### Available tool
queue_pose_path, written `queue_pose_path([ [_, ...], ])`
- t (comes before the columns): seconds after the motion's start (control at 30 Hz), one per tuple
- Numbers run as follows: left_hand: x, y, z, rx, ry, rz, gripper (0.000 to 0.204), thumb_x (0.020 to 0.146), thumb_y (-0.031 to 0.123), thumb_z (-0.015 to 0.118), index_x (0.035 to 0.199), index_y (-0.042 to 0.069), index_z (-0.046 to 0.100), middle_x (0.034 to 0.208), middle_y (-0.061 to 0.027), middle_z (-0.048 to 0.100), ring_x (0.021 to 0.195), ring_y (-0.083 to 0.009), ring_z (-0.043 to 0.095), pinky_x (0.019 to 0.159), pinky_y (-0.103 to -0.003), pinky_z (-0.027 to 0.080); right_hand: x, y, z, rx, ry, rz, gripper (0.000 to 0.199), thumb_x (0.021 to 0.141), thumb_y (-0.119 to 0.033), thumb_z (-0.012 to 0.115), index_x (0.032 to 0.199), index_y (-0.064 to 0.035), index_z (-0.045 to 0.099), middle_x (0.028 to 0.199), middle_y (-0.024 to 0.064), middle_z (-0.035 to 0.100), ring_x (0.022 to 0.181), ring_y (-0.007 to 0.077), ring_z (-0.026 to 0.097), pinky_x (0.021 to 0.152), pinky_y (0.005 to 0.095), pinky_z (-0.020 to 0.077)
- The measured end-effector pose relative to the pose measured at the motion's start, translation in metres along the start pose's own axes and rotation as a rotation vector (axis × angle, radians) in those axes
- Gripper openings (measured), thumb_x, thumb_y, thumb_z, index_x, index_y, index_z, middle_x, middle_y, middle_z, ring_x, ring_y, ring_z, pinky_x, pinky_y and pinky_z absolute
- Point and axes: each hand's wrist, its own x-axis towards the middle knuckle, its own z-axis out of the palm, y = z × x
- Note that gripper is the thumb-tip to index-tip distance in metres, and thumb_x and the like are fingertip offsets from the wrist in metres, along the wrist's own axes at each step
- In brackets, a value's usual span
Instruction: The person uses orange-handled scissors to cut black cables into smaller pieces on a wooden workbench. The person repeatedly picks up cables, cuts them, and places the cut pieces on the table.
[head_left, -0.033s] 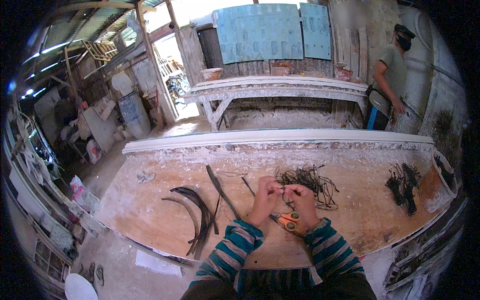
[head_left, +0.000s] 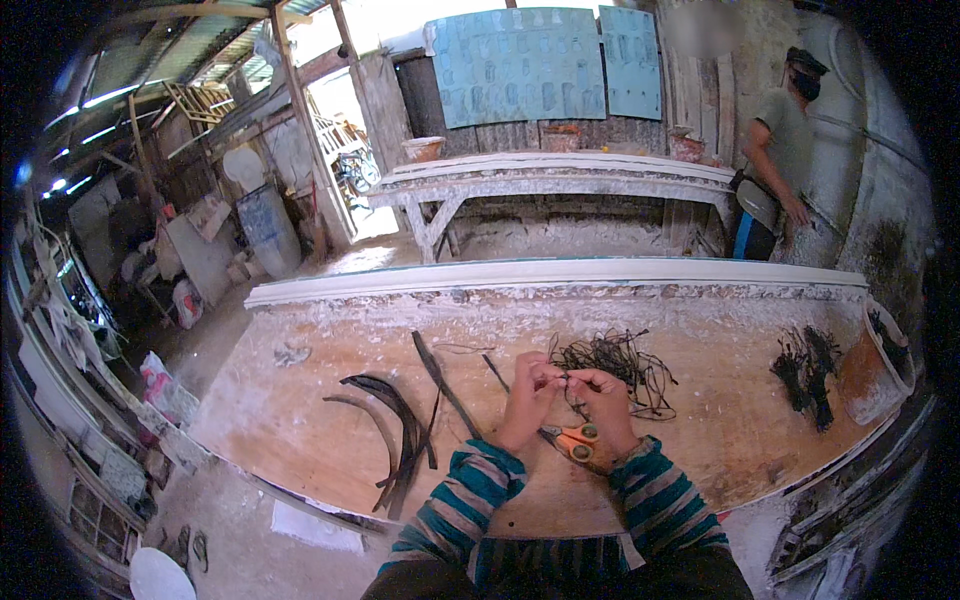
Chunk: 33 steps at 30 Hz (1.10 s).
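Note:
Over the middle of the wooden table (head_left: 300, 350), my left hand (head_left: 533, 397) and my right hand (head_left: 602, 402) meet with fingertips pinched together. Between them they grip a thin black strip (head_left: 565, 379); its ends are mostly hidden by my fingers. Just beyond my right hand spreads a tangled pile of thin black cords (head_left: 612, 358). Orange-handled scissors (head_left: 576, 441) lie flat between my wrists. Left of my left hand are long dark strips (head_left: 445, 385), and farther left a heap of curved black strips (head_left: 400, 430).
Tied black bundles (head_left: 806, 370) lie at the right beside a crusted bucket (head_left: 872, 370) tilted at the table's edge. A long white moulding (head_left: 550, 272) runs along the far edge. Behind stand a whitened bench (head_left: 560, 185) and a masked person (head_left: 785, 150) at the right.

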Motion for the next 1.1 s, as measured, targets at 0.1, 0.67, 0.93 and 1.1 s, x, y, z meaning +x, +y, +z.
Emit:
queue_pose_path([
  [0.1,0.0,0.006,0.0,0.035,0.007,-0.079,0.043,0.082,-0.006,0.054,0.116,0.005,0.03,0.088,-0.0076,0.057,0.083,-0.0142,0.056,0.075,-0.025,0.045,-0.004,-0.007,0.001,0.032,-0.003,0.005,0.016,0.081,-0.009,0.063,0.093,0.0006,0.064,0.08,0.0003,0.062,0.07,0.0047,0.053,0.062,0.0187,0.0422],
  [0.67,-0.006,0.017,0.005,0.345,0.03,0.154,0.03,0.081,0.001,0.059,0.109,-0.001,0.048,0.099,-0.013,0.055,0.089,-0.0181,0.058,0.075,-0.03,0.049,0.001,-0.004,0.005,-0.069,0.061,-0.209,0.007,0.078,-0.003,0.061,0.085,-0.0013,0.063,0.074,-0.0005,0.06,0.064,0.0049,0.05,0.057,0.0208,0.0408],
  [0.93,-0.001,0.031,0.015,-0.099,0.121,-0.152,0.023,0.084,0.003,0.057,0.105,0.001,0.049,0.092,-0.0072,0.06,0.08,-0.0116,0.056,0.068,-0.024,0.047,0.0,-0.011,0.002,-0.097,-0.013,-0.16,0.002,0.082,-0.003,0.057,0.083,-0.0021,0.057,0.076,-0.0014,0.057,0.068,0.0045,0.05,0.061,0.0191,0.0409],
  [1.1,0.003,0.003,0.004,-0.268,0.057,-0.191,0.015,0.083,0.002,0.058,0.097,0.001,0.052,0.087,-0.0048,0.06,0.075,-0.01,0.055,0.066,-0.023,0.047,0.008,0.002,-0.006,0.113,-0.154,-0.003,0.005,0.084,-0.003,0.054,0.089,-0.0018,0.055,0.083,0.0013,0.057,0.075,0.0069,0.054,0.07,0.0217,0.0455],
])
